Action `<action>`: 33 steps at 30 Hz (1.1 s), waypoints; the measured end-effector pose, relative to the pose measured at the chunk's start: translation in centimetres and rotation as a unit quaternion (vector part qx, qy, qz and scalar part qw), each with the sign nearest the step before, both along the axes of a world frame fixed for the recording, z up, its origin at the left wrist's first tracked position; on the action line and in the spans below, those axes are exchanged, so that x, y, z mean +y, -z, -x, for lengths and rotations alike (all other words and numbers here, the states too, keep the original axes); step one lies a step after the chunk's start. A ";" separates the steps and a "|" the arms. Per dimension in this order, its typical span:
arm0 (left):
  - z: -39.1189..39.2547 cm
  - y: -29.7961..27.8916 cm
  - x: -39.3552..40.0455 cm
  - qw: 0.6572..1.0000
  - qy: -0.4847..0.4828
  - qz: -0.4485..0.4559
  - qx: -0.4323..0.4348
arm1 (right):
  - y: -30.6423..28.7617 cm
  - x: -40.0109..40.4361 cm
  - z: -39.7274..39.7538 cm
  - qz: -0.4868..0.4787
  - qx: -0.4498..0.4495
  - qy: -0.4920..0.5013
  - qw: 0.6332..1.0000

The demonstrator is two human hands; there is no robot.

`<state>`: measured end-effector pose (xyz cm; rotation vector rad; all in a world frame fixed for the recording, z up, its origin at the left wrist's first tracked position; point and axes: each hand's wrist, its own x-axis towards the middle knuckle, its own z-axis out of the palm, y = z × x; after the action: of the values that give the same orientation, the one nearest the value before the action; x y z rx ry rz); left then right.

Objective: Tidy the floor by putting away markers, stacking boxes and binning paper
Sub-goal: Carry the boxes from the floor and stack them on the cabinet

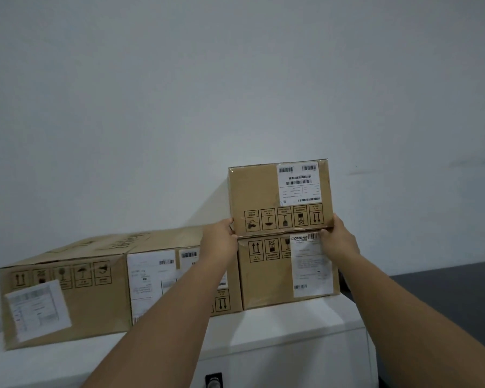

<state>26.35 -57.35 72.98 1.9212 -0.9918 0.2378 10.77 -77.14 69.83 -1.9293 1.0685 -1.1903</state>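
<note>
- We hold the small top box [280,197] at its lower corners, left hand [220,236] and right hand [338,239] pressed against opposite sides, fingers curled on the bottom edge.
- It sits on the lower box [286,273], edges roughly flush, both on the white cabinet [277,331] against the wall [235,79].
- The wide carton [67,289] lies just beside the stack, touching it.
- We judge box stacking nearly done; release is left.
- Markers, paper, bin: none in view, so progress there is unknown.
- Count: three cardboard boxes, two hands.
</note>
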 end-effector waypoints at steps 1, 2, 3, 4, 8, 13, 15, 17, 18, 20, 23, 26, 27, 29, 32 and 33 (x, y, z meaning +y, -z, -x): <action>-0.1 0.2 -0.1 1.000 0.013 -0.012 -0.003 | 0.2 -0.3 -0.2 -0.004 0.010 -0.004 1.000; -0.1 0.4 -0.1 0.999 0.023 -0.024 -0.012 | 0.2 -0.3 -0.2 -0.007 0.024 -0.007 1.000; -0.3 0.6 0.0 0.999 0.029 -0.037 -0.022 | 0.1 -0.2 -0.2 -0.009 0.044 -0.001 0.999; -0.4 0.8 0.3 0.998 0.034 -0.054 -0.028 | 0.1 -0.3 -0.2 -0.009 0.065 0.008 0.998; 0.3 1.6 2.1 0.989 0.043 -0.138 -0.040 | -0.3 1.5 0.1 0.038 0.082 0.066 0.994; -0.1 3.2 6.7 0.990 0.037 -0.130 -0.039 | -0.7 8.7 -2.0 0.194 -0.094 0.059 0.975; -1.0 4.7 10.1 0.992 0.019 -0.126 -0.025 | -0.1 12.5 -3.7 0.232 -0.110 -0.001 0.966; -2.0 6.3 14.0 0.993 -0.010 -0.114 -0.003 | 1.3 16.5 -5.7 0.271 -0.095 -0.074 0.955; -2.5 6.9 16.0 0.993 -0.025 -0.112 0.012 | 2.0 18.2 -6.6 0.292 -0.087 -0.108 0.946; -3.3 8.0 19.9 0.991 -0.057 -0.117 0.032 | 3.7 21.3 -8.3 0.325 -0.076 -0.173 0.927; -4.3 11.3 28.0 0.983 -0.134 -0.094 0.088 | 8.1 27.7 -10.9 0.331 -0.037 -0.292 0.896; -4.5 16.0 37.4 0.960 -0.212 -0.083 0.165 | 13.9 34.8 -13.5 0.280 0.024 -0.394 0.875; -4.6 17.5 40.0 0.952 -0.228 -0.083 0.188 | 15.6 36.6 -14.2 0.270 0.035 -0.413 0.869; -4.5 20.9 45.7 0.930 -0.268 -0.084 0.237 | 19.2 40.7 -15.7 0.248 0.042 -0.464 0.849; -3.6 26.5 53.5 0.892 -0.328 -0.090 0.298 | 24.4 47.0 -17.8 0.215 0.098 -0.549 0.802; -3.2 28.5 55.7 0.880 -0.342 -0.088 0.318 | 26.0 48.9 -18.4 0.198 0.134 -0.575 0.783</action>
<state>29.53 -1.66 44.49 2.2358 0.1282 -0.0997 29.17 -28.27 43.87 -2.4552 -0.3989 -0.4122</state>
